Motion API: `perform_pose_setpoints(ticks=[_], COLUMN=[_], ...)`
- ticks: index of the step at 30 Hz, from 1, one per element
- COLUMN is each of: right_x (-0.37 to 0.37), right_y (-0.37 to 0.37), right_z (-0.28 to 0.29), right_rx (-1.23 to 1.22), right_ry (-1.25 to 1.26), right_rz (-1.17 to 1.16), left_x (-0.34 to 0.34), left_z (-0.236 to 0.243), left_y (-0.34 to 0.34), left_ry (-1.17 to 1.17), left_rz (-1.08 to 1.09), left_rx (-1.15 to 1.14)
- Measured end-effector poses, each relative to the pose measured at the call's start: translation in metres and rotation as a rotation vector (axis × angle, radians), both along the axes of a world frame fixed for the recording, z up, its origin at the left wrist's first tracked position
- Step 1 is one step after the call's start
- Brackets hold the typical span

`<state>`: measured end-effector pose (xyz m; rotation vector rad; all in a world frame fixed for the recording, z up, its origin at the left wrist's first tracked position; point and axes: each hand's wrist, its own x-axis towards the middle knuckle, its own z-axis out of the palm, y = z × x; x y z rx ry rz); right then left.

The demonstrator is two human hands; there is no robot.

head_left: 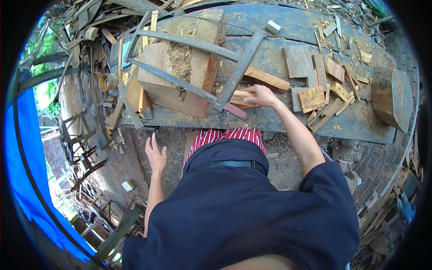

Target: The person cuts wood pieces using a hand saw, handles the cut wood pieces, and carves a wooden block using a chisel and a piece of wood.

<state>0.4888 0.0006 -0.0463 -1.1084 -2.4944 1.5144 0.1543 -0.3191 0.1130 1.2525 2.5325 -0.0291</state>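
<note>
My right hand grips a light wooden piece at the bench's near middle, just right of a large timber block with a rough, split channel. A wooden frame saw with a red handle lies slanted over the block, its blade running down toward my hand; part of the held piece is hidden behind the saw. My left hand hangs open below the bench's front edge, left of my striped shorts, holding nothing.
The dark, worn bench carries scattered offcuts on the right and a dark chunky block at its right end. Heaped scrap wood is at the back left. A blue tarp hangs at the far left beside dark poles.
</note>
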Motion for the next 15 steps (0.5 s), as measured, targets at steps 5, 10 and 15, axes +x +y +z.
perform_pose_setpoints(ticks=[5,10,15], right_x=[0.078,0.116,0.094], right_y=[-0.023,-0.047,-0.048], right_z=[0.031,0.094,0.157], right_rx=[-0.56,-0.8,-0.641], right_ry=[-0.155,0.195,0.369], right_rz=[-0.453,-0.824,-0.552], left_x=[0.006,0.001,0.017], left_z=[-0.003,-0.006,0.033], left_y=[0.023,0.056,0.132], left_ry=[-0.006,-0.058,-0.371], left_rz=[-0.036,-0.127,-0.312], left_rx=[0.039,0.095,0.376])
